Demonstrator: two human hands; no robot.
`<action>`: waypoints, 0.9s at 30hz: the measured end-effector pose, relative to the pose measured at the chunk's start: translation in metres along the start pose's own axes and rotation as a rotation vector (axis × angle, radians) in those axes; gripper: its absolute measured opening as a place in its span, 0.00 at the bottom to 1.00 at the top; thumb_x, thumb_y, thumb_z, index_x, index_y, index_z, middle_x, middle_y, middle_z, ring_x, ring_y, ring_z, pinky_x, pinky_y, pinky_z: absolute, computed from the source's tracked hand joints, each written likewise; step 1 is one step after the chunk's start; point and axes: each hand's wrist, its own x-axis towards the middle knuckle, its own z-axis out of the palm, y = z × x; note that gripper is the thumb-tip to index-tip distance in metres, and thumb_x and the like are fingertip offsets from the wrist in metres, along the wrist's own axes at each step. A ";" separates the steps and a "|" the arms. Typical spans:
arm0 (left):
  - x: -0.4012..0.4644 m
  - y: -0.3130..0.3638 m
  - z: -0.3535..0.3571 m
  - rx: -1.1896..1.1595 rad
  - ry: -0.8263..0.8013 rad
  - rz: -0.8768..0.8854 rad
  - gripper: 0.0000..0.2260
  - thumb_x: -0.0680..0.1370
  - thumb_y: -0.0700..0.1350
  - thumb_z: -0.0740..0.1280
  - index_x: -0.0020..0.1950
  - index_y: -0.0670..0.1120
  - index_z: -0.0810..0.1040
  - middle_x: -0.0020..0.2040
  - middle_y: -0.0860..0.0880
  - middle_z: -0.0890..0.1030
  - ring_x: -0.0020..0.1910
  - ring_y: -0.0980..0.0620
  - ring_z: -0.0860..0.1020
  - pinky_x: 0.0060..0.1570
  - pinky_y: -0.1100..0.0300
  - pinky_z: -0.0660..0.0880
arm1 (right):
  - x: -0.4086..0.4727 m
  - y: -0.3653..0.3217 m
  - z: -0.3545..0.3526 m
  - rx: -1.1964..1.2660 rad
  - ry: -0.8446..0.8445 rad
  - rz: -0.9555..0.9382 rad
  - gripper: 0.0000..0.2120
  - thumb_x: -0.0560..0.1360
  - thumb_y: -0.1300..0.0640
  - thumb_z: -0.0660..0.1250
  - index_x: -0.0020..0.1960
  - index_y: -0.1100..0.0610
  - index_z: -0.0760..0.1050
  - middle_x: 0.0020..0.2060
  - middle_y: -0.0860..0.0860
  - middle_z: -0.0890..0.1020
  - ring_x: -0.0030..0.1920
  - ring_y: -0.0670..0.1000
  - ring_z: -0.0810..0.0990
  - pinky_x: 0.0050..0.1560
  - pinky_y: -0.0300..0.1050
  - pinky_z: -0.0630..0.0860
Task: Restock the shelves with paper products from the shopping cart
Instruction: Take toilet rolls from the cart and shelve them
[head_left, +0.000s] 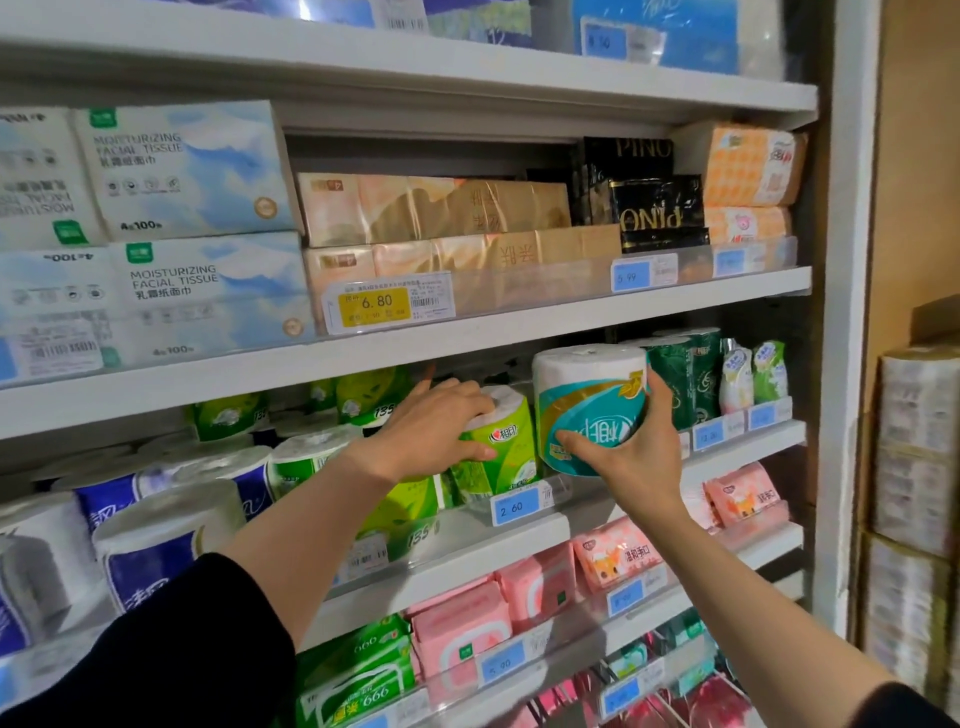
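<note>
My right hand (631, 449) grips a white toilet roll in a teal and gold wrapper (589, 400), held upright just above the front edge of the middle shelf (748, 441). My left hand (434, 428) curls over the top and side of a green-wrapped roll (504, 447) that stands on the same shelf, right beside the teal roll. More green rolls (363, 397) stand behind and to the left. The shopping cart is out of view.
Dark green rolls (685, 382) and small packs fill the shelf to the right. Blue-wrapped rolls (150, 540) stand at the left. Facial tissue packs (182, 171) fill the shelf above, pink packs (613, 556) the shelf below. Stacked cartons (914, 467) stand at the far right.
</note>
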 end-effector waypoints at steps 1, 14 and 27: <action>0.000 0.000 0.001 -0.005 0.003 -0.008 0.24 0.75 0.59 0.67 0.68 0.51 0.71 0.57 0.53 0.72 0.61 0.51 0.68 0.67 0.49 0.59 | 0.001 -0.001 0.001 -0.018 0.001 0.000 0.48 0.53 0.40 0.78 0.68 0.43 0.61 0.57 0.42 0.76 0.57 0.49 0.78 0.55 0.59 0.78; -0.009 0.004 0.007 -0.051 -0.070 0.007 0.26 0.77 0.56 0.66 0.74 0.52 0.66 0.69 0.51 0.71 0.72 0.52 0.64 0.74 0.46 0.43 | 0.013 0.015 0.015 -0.181 -0.093 0.030 0.52 0.56 0.43 0.81 0.73 0.49 0.59 0.64 0.50 0.74 0.64 0.53 0.74 0.63 0.57 0.74; -0.001 0.039 0.028 0.001 0.102 -0.169 0.40 0.65 0.66 0.73 0.69 0.49 0.62 0.63 0.49 0.68 0.61 0.45 0.72 0.71 0.50 0.58 | 0.021 0.032 0.021 -0.247 -0.178 -0.005 0.45 0.67 0.45 0.78 0.73 0.62 0.61 0.64 0.57 0.72 0.66 0.56 0.69 0.67 0.53 0.67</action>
